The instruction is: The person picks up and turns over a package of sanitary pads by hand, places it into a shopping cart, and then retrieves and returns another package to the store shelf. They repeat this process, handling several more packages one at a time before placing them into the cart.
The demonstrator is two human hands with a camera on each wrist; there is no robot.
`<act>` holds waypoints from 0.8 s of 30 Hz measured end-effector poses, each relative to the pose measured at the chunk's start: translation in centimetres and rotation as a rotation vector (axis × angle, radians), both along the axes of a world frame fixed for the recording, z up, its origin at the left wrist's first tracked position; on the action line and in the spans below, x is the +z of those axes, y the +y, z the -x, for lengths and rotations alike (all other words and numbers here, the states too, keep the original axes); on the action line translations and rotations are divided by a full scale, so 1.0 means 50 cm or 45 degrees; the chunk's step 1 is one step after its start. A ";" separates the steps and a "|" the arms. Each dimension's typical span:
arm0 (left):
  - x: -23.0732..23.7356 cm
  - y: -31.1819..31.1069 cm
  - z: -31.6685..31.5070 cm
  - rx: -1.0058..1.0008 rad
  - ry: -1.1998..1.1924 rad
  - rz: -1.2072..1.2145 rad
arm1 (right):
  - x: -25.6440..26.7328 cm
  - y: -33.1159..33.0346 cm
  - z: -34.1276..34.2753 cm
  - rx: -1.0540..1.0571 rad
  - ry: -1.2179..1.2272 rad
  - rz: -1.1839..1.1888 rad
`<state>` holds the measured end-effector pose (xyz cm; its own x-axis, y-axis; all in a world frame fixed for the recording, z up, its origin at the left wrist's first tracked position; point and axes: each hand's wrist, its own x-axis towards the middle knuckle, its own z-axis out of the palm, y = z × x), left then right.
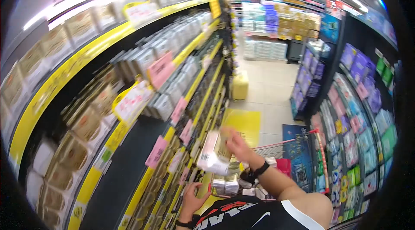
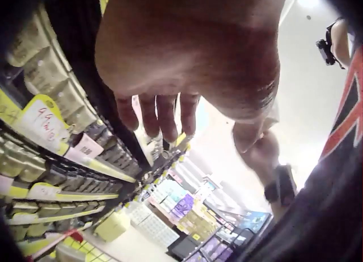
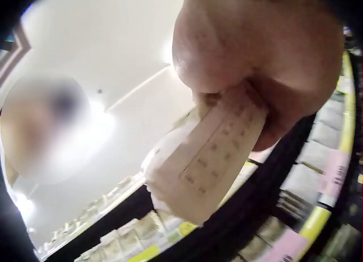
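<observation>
My right hand (image 1: 235, 145) grips the upper end of a white-and-tan package (image 1: 210, 154), which hangs tilted in front of the shelves. In the right wrist view, the right hand (image 3: 261, 52) pinches the package (image 3: 212, 154) between thumb and fingers, its printed side showing; motion blurs the text. Lower down, near my body, the left hand (image 1: 193, 199) holds nothing, with its fingers spread loosely. The left wrist view shows the left hand (image 2: 187, 52) with fingers extended. Beneath the package, several wrapped packs (image 1: 225, 185) lie in a shopping cart (image 1: 276, 144).
Tall shelves with yellow rails (image 1: 86, 55) run along the left, stocked with tan and white packs (image 1: 86, 124). Pink price tags (image 1: 161, 70) stick out from them. A purple display stand (image 1: 304, 72) and more shelves line the right. A yellow box (image 1: 240, 85) stands farther down the aisle.
</observation>
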<state>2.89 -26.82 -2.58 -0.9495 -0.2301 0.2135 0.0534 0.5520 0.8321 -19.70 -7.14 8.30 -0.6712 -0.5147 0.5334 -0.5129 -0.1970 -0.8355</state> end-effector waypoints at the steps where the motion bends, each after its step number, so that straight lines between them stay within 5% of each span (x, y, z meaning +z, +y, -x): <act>1: 0.039 0.011 0.014 0.002 0.099 0.061 | -0.055 0.028 -0.025 0.139 -0.267 -0.144; 2: 0.059 0.025 0.034 -0.106 0.170 -0.005 | -0.106 0.050 -0.054 0.288 -0.545 -0.275; 4: 0.090 0.054 0.069 -0.308 0.302 -0.129 | -0.200 0.066 -0.111 0.392 -0.346 -0.359; 7: 0.116 0.093 0.098 -0.556 0.280 0.032 | -0.260 0.068 -0.182 0.377 -0.621 -0.259; 11: 0.106 0.142 0.135 -0.617 0.392 0.141 | -0.224 0.132 -0.124 0.370 -0.158 -0.371; 14: 0.088 0.163 0.152 -0.552 0.444 0.174 | -0.146 0.144 -0.144 0.382 -0.667 -0.304; 18: 0.068 0.181 0.165 -0.532 0.495 0.218 | -0.199 0.140 -0.182 0.149 -0.953 -0.201; 19: 0.075 0.183 0.164 -0.564 0.509 0.245 | -0.236 0.141 -0.183 0.394 -1.336 -0.022; 22: 0.061 0.189 0.152 -0.634 0.483 0.238 | -0.289 0.166 -0.210 0.659 -1.822 0.095; 24: 0.040 0.194 0.142 -0.653 0.518 0.257 | -0.313 0.153 -0.221 0.618 -1.832 0.209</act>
